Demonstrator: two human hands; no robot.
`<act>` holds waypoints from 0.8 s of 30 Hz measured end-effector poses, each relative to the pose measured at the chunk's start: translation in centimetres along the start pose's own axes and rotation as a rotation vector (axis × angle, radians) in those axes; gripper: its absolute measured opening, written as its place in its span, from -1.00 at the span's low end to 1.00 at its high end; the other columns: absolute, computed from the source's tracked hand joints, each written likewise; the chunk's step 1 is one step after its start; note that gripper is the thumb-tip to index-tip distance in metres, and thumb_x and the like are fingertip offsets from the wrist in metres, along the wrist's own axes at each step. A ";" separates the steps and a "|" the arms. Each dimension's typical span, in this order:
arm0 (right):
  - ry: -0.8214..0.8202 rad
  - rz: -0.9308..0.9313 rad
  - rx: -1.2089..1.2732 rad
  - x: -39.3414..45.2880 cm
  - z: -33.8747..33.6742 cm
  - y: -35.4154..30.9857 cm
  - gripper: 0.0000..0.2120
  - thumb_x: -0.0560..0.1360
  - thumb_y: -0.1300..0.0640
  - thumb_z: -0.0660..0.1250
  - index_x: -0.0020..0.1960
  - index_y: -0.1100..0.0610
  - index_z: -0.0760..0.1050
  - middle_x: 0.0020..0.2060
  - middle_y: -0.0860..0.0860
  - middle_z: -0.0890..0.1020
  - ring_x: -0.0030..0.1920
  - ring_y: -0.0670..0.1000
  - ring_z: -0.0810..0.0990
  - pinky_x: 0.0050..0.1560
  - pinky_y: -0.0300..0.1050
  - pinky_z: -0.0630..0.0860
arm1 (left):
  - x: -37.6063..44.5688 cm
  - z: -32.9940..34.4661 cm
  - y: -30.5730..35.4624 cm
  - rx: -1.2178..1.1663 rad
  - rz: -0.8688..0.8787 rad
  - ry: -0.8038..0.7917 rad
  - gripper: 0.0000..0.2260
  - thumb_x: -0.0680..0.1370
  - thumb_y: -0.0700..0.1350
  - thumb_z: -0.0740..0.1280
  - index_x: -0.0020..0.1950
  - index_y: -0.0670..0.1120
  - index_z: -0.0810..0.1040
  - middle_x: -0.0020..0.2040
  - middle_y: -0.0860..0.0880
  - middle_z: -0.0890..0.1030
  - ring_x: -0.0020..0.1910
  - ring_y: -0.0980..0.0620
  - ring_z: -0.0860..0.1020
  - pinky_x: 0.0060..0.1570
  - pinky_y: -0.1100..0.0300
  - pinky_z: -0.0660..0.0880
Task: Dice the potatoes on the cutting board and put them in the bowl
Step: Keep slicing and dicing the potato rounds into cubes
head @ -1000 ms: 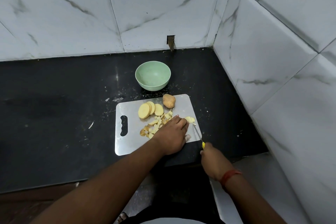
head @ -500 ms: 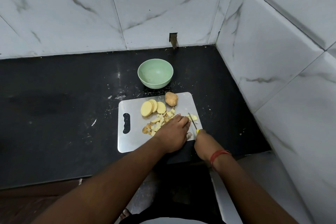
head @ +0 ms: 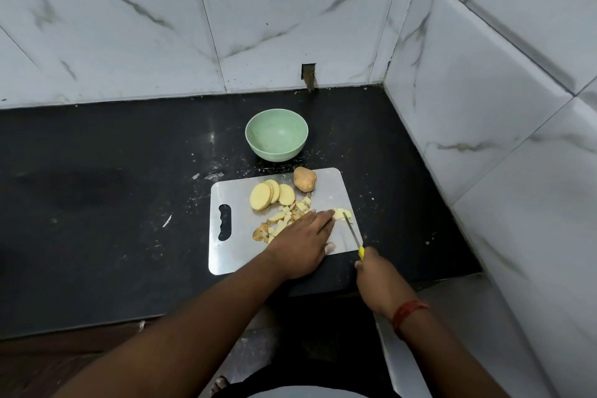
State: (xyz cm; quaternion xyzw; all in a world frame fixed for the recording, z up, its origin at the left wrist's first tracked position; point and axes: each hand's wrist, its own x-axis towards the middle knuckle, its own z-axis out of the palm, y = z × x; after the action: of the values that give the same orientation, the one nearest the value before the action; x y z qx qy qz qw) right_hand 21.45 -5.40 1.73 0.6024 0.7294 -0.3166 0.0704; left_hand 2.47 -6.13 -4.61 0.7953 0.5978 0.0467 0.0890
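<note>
I see the left hand (head: 302, 244) lying flat, fingers straight, on the cutting board (head: 226, 255), fingertips pressing a potato piece (head: 339, 213) at the board's right side. The right hand (head: 376, 275) has its grip closed round the knife (head: 353, 234), blade tip at that piece. Slices (head: 268, 194), diced bits (head: 284, 220) and a potato end (head: 304, 179) sit on the board; the bowl (head: 276, 134) stands on the desk (head: 113, 187) just behind the board.

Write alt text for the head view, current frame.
A person dices potato on a steel cutting board: the left hand rests flat by a small potato piece while the right hand grips a yellow-handled knife cutting it. Round slices, diced bits and an unpeeled potato end lie on the board; an empty green bowl stands behind it on the black counter.
</note>
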 end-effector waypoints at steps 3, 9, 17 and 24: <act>-0.008 0.003 -0.014 1.1 -0.1 -0.7 -0.76 0.64 0.19 0.11 0.28 0.25 0.29 0.01 0.14 0.57 -0.14 0.03 0.50 -0.13 -0.15 0.38 | -0.3 0.2 -0.4 0.024 0.018 0.022 -0.44 0.72 0.13 0.06 0.63 -0.18 0.19 0.63 -0.14 0.14 0.59 -0.16 0.14 0.59 -0.04 0.08; -0.021 0.008 -0.060 2.5 0.0 -1.5 -0.70 0.60 0.24 0.12 0.31 0.30 0.29 0.12 0.23 0.58 0.08 0.16 0.59 -0.10 -0.12 0.40 | -0.2 0.4 -0.4 0.053 0.066 0.064 -0.45 0.72 0.11 0.11 0.59 -0.22 0.28 0.57 -0.17 0.30 0.56 -0.15 0.24 0.60 -0.03 0.05; -0.067 -0.003 -0.112 3.0 0.1 -1.8 -0.73 0.60 0.22 0.12 0.27 0.27 0.33 0.11 0.22 0.54 0.12 0.21 0.56 -0.05 -0.09 0.40 | -0.4 0.9 -0.7 0.012 0.071 0.106 -0.48 0.72 0.08 0.10 0.57 -0.22 0.32 0.57 -0.16 0.33 0.54 -0.12 0.27 0.60 0.03 -0.01; -0.063 0.041 -0.135 3.2 0.9 -2.4 -0.72 0.57 0.27 0.15 0.27 0.27 0.29 -0.08 0.14 0.55 -0.18 0.07 0.52 -0.27 -0.14 0.35 | -0.3 1.1 -0.4 0.023 0.037 0.096 -0.45 0.71 0.12 0.01 0.57 -0.21 0.33 0.57 -0.14 0.33 0.54 -0.11 0.27 0.61 0.00 0.00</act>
State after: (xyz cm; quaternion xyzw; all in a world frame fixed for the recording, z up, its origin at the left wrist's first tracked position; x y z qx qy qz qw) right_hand 18.11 -3.38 0.32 0.6008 0.7338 -0.2842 0.1404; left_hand 2.21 -6.38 -5.71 0.8040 0.5871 0.0795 0.0501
